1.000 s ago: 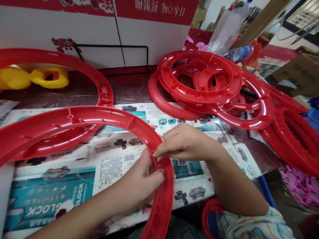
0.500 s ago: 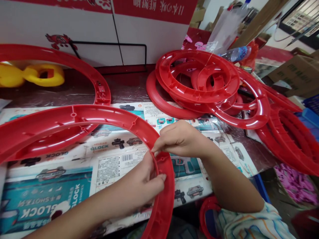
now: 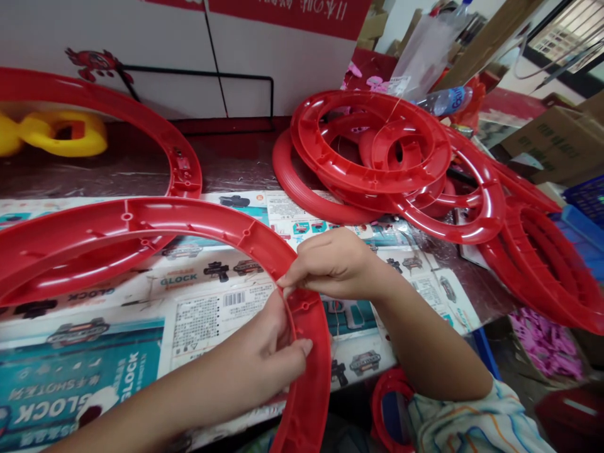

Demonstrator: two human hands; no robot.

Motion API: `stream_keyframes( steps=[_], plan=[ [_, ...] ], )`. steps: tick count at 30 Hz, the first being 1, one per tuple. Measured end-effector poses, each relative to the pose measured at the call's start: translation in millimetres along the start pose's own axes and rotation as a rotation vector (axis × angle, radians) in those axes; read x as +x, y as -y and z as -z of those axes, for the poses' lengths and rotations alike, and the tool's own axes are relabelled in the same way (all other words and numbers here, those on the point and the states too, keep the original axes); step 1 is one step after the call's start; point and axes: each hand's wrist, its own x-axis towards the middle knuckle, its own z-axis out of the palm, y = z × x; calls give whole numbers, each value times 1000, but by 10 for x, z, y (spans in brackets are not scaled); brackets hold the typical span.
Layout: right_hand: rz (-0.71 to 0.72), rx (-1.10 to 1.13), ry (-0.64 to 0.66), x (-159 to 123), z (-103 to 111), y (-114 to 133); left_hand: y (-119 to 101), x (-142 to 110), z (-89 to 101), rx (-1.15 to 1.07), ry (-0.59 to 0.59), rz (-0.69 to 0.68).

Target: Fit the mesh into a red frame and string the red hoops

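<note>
A large red plastic ring (image 3: 202,221), its ribbed hollow side facing up, lies tilted in front of me. My left hand (image 3: 276,349) grips its inner rim on the right side, thumb over the edge and the other fingers hidden beneath. Just above, my right hand (image 3: 330,264) is closed in a pinch at the inner rim, its fingertips pressed into the channel. Whatever those fingertips hold, if anything, is too small or hidden to make out. Behind lies a second large red ring (image 3: 155,129), with a small part fitted in its channel.
Several red rings (image 3: 372,179) are piled at the back right, with more rings (image 3: 547,270) stacked beside them. Printed cardboard (image 3: 198,314) covers the table. A yellow plastic part (image 3: 70,148), a white-and-red box (image 3: 165,38), a bottle (image 3: 446,100) and pink pieces (image 3: 547,343) are around.
The whole view has shifted slightly, so things sit a little further left. Both hands stay at the same part of the ring, with the right fingertips still pinched at its inner rim.
</note>
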Motion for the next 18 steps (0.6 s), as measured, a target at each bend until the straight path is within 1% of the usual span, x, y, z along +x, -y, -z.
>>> stream_keyframes(
  steps=[3,6,10,12,15,16,18],
  plan=[
    [-4,21,-20,0,1,-6,-33,-11,-6,-26,44,10],
    [-38,25,0,-8,3,-15,-14,-24,-15,-81,57,14],
    [-102,9,34,-17,3,-22,33,-42,-26,-109,11,6],
    [-117,1,45,-16,2,-21,32,-43,-32,-193,-8,31],
    [-119,2,27,-5,7,-13,19,-20,-41,-414,7,105],
    [-117,7,21,0,11,-9,20,-5,-44,-478,0,108],
    [-112,15,14,8,22,2,29,29,-49,-554,-66,59]
  ],
)
